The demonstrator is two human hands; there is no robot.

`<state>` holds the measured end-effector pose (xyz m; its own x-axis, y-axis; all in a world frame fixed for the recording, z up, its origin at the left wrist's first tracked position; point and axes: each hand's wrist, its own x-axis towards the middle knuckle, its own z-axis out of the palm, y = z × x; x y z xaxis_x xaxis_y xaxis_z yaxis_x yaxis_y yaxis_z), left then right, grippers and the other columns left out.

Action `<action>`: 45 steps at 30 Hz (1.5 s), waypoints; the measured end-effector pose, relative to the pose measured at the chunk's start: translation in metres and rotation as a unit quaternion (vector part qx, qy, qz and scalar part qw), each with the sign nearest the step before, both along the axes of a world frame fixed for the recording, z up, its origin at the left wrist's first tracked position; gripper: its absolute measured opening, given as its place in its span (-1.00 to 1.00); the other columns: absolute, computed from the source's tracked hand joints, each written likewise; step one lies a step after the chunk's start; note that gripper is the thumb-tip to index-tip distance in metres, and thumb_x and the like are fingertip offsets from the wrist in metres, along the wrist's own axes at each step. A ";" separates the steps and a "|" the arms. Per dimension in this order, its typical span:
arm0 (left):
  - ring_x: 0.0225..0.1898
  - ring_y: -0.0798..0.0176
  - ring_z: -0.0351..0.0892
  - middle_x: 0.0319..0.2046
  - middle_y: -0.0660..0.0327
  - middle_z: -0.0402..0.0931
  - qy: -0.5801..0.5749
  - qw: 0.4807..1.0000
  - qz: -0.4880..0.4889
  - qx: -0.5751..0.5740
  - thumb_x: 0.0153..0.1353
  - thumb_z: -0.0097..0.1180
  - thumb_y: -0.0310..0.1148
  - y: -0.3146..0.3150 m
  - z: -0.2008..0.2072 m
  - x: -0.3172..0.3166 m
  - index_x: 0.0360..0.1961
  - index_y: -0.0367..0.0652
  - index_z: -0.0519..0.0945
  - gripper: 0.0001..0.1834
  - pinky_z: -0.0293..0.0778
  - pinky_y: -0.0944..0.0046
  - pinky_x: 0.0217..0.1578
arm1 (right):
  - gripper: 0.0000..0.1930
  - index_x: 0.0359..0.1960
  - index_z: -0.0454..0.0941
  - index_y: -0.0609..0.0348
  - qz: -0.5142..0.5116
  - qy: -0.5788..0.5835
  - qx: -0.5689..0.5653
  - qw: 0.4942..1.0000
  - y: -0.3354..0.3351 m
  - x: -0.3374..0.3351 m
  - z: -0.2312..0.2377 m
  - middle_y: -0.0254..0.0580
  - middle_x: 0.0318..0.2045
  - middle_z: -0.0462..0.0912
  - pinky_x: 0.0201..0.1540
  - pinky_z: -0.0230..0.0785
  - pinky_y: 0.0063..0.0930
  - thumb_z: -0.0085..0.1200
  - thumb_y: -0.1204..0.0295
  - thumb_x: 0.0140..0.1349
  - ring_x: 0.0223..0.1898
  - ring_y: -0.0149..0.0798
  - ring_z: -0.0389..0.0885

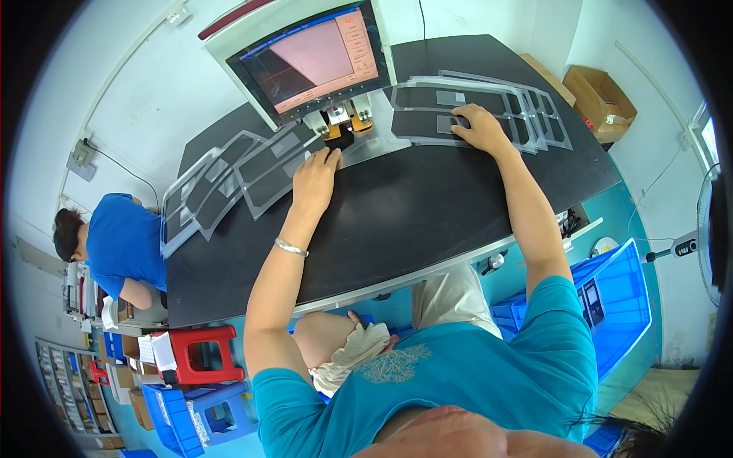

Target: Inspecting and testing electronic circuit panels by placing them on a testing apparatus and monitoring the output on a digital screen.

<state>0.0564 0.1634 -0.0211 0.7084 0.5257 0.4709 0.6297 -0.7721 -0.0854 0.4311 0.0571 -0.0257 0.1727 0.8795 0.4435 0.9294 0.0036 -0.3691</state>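
My left hand [314, 180] reaches in at the front of a bench machine, palm down, its fingers close together. Its fingertips are beside a dark piece [340, 140] under the yellow-and-metal clamps [345, 120]; what they hold, if anything, is hidden. My right hand [484, 131] lies over the clear plastic trays [527, 114] at the right, thumb and forefinger apart next to a pale rectangular patch [446, 124]. More clear trays [263, 177] overlap at the left, the nearest one by my left wrist. The monitor [309, 61] above shows a dark shape against pink.
The black table [412, 206] curves around in front of me. Beyond its left end sits a person in blue [126, 240]. Red and blue stools [205, 355] stand lower left. A blue bin [622, 305] is at my right, a fan [706, 237] beyond it, a cardboard box [599, 103] farther back.
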 end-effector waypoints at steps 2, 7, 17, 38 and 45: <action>0.10 0.05 0.53 0.09 0.14 0.53 0.010 0.999 0.032 -0.010 0.19 0.01 -0.59 0.009 -0.004 0.001 0.15 -0.10 0.55 -0.53 0.52 0.10 0.06 | -0.59 0.02 0.61 0.14 -0.002 0.000 -0.001 1.000 0.000 0.001 -0.002 -0.06 0.04 0.61 0.19 0.37 -0.20 0.24 0.29 0.14 0.12 0.00 0.53; 0.13 0.04 0.50 0.11 0.13 0.50 0.007 0.999 0.040 -0.017 0.17 0.00 -0.62 0.015 -0.008 0.000 0.16 -0.11 0.53 -0.51 0.50 0.10 0.06 | -0.59 0.03 0.60 0.16 0.001 0.005 -0.004 1.000 -0.003 -0.002 0.002 0.00 0.00 0.62 0.17 0.37 -0.21 0.24 0.32 0.14 0.08 0.03 0.54; 0.14 0.06 0.52 0.11 0.12 0.53 -0.020 0.999 0.017 -0.019 0.22 0.01 -0.55 0.016 -0.010 -0.004 0.13 -0.15 0.56 -0.57 0.49 0.11 0.09 | -0.60 0.04 0.60 0.14 -0.002 0.011 -0.004 1.000 -0.001 -0.001 0.001 0.00 0.01 0.62 0.16 0.39 -0.22 0.24 0.34 0.14 0.08 0.02 0.55; 0.13 0.08 0.56 0.09 0.19 0.58 -0.055 0.995 -0.088 0.005 0.18 0.11 -0.50 -0.039 0.022 -0.003 0.06 -0.03 0.62 -0.61 0.56 0.09 0.02 | -0.49 0.29 0.35 0.25 0.159 0.478 -0.228 0.833 -0.007 -0.093 0.036 -0.07 -0.16 0.68 -0.23 0.56 -0.52 -0.03 0.17 0.46 -0.20 -0.28 0.72; 0.41 -0.23 0.12 0.40 -0.14 0.15 0.053 0.985 0.070 -0.146 0.34 -0.15 0.26 -0.026 0.002 -0.038 0.37 -0.10 0.33 -0.22 0.08 -0.16 0.37 | -0.48 0.30 0.35 0.24 0.149 0.472 -0.241 0.835 -0.007 -0.089 0.038 -0.05 -0.29 0.70 -0.36 0.53 -0.58 -0.05 0.14 0.46 -0.32 -0.30 0.74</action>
<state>0.0187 0.1369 -0.0194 0.6572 0.7234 0.2117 0.7306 -0.6804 0.0570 0.3419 0.0505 0.0120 -0.0129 0.9829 -0.1837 0.2071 -0.1771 -0.9622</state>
